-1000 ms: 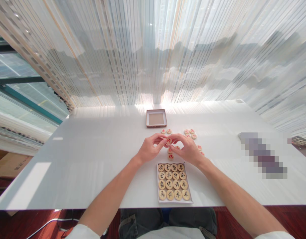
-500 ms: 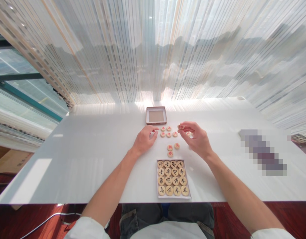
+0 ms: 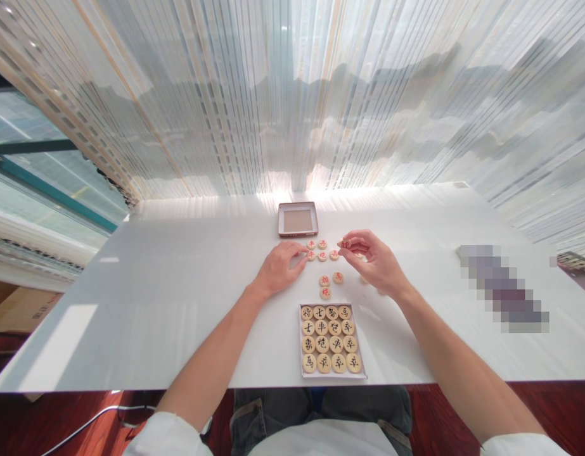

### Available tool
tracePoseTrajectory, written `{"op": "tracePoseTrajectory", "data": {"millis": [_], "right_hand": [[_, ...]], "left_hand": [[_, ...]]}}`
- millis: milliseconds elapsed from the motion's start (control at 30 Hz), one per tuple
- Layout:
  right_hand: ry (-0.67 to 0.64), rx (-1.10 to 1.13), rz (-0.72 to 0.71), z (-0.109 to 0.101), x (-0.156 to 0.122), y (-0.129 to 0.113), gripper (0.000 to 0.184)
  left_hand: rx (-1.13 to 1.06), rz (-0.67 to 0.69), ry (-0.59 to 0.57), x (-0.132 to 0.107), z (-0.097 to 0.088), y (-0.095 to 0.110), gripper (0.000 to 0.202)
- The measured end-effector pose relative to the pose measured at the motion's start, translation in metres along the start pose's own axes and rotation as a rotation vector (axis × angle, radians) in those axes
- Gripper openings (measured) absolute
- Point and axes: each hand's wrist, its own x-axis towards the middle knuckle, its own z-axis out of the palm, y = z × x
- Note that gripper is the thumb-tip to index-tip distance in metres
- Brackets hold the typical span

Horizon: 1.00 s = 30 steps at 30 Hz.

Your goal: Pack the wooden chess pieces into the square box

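Note:
My right hand [image 3: 375, 259] pinches a round wooden xiangqi piece with a red character [image 3: 344, 244] between thumb and fingertips, just above the table. My left hand [image 3: 282, 269] rests low at the left end of the loose red pieces. Its thumb and forefinger are apart, with the tips at the edge of a red chariot piece [image 3: 312, 256]. More red pieces lie beside it, among them a cannon piece [image 3: 322, 256]. Nearer me lie a red elephant piece [image 3: 325, 280], a horse piece [image 3: 338, 277] and another cannon piece [image 3: 325, 293]. Some pieces are partly hidden under my right hand.
A shallow square box [image 3: 365, 373] near the front edge holds rows of black-lettered pieces. An open brown-rimmed lid or tray [image 3: 298, 235] lies behind the red pieces. A blurred-out item [image 3: 504, 291] is at the right of the white table [image 3: 178, 272]. Striped curtains hang behind.
My left hand has shifted slightly right, bringing its fingertips to the chariot piece. My right hand has moved a little left, still holding its red piece.

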Motion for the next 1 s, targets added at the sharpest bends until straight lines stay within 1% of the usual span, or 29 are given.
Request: {"op": "tracePoseTrajectory", "data": {"millis": [167,333,400,500,633,700,1000], "right_hand": [[-0.060,0.031,-0.007,0.003,-0.002,-0.002,0.025],[-0.135,0.038,0.012,0.012,-0.008,-0.006,0.020],[-0.187,0.024,0.006,0.016,-0.012,-0.008,0.017],[-0.276,-0.032,-0.045,0.020,-0.016,-0.012,0.014],[-0.436,-0.142,-0.132,0.018,-0.019,-0.021,0.014],[-0.499,-0.157,-0.153,0.017,-0.020,-0.025,0.014],[-0.639,-0.158,-0.149,0.025,-0.025,-0.033,0.014]], "left_hand": [[0.020,0.000,0.002,0.000,0.001,0.000,0.021],[0.029,0.001,0.001,0.000,0.001,0.000,0.018],[0.028,0.001,0.002,0.000,0.001,0.000,0.017],[0.025,-0.003,0.004,0.000,0.001,-0.001,0.018],[0.032,-0.008,0.003,-0.001,0.002,-0.001,0.019],[0.032,-0.011,0.002,-0.001,0.001,-0.001,0.019],[0.024,-0.003,-0.006,0.000,0.000,-0.001,0.017]]}}
